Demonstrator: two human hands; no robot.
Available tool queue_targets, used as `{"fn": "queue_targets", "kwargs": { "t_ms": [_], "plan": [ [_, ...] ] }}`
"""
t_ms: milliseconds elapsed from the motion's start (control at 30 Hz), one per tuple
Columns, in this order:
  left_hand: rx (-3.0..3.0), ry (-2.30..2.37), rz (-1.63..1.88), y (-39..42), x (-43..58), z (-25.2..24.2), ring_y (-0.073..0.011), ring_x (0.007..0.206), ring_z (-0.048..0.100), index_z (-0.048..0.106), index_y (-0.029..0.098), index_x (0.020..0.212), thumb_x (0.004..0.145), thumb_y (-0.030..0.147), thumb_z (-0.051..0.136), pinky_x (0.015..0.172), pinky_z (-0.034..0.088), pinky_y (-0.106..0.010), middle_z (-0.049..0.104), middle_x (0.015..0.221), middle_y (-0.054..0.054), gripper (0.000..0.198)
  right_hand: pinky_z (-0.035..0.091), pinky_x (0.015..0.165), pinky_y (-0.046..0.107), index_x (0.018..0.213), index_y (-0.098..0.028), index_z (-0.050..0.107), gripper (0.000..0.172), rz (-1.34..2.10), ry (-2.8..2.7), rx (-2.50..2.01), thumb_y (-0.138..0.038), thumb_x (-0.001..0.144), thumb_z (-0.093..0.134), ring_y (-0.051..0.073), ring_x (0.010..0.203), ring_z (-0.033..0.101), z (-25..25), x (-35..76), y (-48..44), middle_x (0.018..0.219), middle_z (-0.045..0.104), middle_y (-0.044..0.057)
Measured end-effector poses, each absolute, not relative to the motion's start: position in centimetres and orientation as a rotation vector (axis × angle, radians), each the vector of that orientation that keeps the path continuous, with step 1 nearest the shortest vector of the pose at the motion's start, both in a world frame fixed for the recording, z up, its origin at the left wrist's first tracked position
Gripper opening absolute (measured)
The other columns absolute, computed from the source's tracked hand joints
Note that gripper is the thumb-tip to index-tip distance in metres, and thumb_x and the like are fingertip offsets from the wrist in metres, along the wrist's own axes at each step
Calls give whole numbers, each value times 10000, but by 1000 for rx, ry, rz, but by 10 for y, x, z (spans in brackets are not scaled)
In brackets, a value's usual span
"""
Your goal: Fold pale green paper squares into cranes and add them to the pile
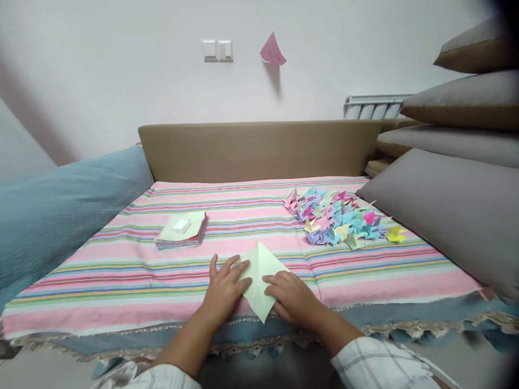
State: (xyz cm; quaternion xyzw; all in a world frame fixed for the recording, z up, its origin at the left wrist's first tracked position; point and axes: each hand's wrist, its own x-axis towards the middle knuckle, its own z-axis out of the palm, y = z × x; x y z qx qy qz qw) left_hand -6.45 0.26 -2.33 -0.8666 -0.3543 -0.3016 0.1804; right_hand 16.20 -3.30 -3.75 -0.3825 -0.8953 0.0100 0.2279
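A pale green sheet of origami paper (261, 265) lies turned as a diamond near the front edge of the bed-like seat, a crease running down its middle. Its lower tip points toward me. My left hand (227, 286) rests at the paper's left side, thumb and index finger on it, the other fingers spread apart. At the right side, my right hand (294, 297) grips the sheet, with bent fingers on top; part of the paper's right edge is hidden under it.
Beyond my left hand stands a stack of coloured paper (182, 237) with a small white block (181, 226) on top. Many folded paper cranes (340, 219) crowd the right side. Grey cushions (454, 210) pile up at right; a blue cushion (73, 200) borders the left. A striped cloth (121, 270) covers the seat.
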Motion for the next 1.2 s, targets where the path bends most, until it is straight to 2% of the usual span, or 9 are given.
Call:
{"fn": "queue_targets", "kwargs": {
  "t_ms": [100, 200, 333, 367, 467, 567, 1000, 1100, 1200],
  "plan": [
    [-2606, -1090, -787, 9, -71, -25, -206, 1030, 576, 672, 356, 863, 817, 230, 587, 1061, 35, -586, 684, 1050, 26, 159, 335, 882, 359, 1098, -212, 558, 358, 113, -2358, -1159, -159, 745, 527, 213, 1018, 456, -37, 173, -27, 1174, 561, 62],
    [-2721, -1270, -720, 10, -75, -22, -198, 957, 610, 676, 326, 885, 786, 193, 584, 1054, 84, -586, 698, 997, -1, 190, 345, 863, 360, 1086, -217, 578, 353, 202, -2250, -1277, -167, 740, 536, 216, 1008, 473, -37, 183, -20, 1113, 573, 65],
    [-2677, -1590, -709, 11, -80, -12, -245, 1024, 579, 693, 283, 773, 735, 323, 641, 1023, 160, -588, 673, 1071, -25, 76, 371, 826, 342, 931, -226, 637, 165, 299, -2095, -1333, -255, 803, 536, 203, 943, 499, -40, 190, -10, 998, 592, 54],
    [-2650, -1670, -717, 12, -81, -10, -255, 1040, 568, 695, 279, 733, 729, 373, 644, 1015, 180, -581, 667, 1082, -24, 108, 375, 821, 336, 878, -224, 642, 143, 311, -2056, -1347, -285, 823, 525, 198, 926, 503, -41, 190, -8, 965, 593, 50],
    [-2560, -1878, -744, 16, -83, -8, -261, 1083, 537, 697, 267, 659, 743, 465, 606, 989, 268, -514, 656, 1103, -21, 234, 376, 811, 326, 742, -211, 621, 217, 302, -1933, -1426, -339, 856, 488, 191, 885, 504, -43, 186, -4, 892, 589, 43],
    [-2466, -1997, -756, 19, -82, -9, -251, 1095, 528, 683, 241, 628, 764, 474, 568, 957, 325, -445, 649, 1115, -32, 293, 372, 798, 316, 668, -204, 581, 276, 251, -1838, -1535, -370, 861, 476, 190, 857, 496, -45, 179, -1, 852, 579, 41],
    [-2329, -2047, -695, 24, -72, -6, -240, 1011, 542, 594, 201, 515, 728, 419, 609, 884, 365, -406, 647, 1030, -27, 306, 343, 713, 287, 596, -191, 522, 267, 163, -1818, -1794, -355, 806, 542, 190, 801, 464, -37, 168, 5, 808, 546, 48],
    [-2315, -1974, -682, 22, -71, -5, -246, 949, 553, 606, 199, 596, 736, 390, 609, 876, 376, -437, 648, 951, -42, 236, 342, 700, 289, 596, -192, 521, 261, 147, -1822, -1785, -346, 805, 550, 195, 797, 468, -37, 168, 5, 797, 546, 50],
    [-2305, -1727, -687, 20, -63, -8, -272, 1032, 512, 639, 204, 849, 774, 285, 581, 949, 331, -490, 616, 1105, -74, 124, 346, 694, 292, 588, -195, 515, 263, 133, -1823, -1773, -339, 803, 557, 195, 787, 471, -38, 167, 5, 789, 548, 50]
  ]
}}
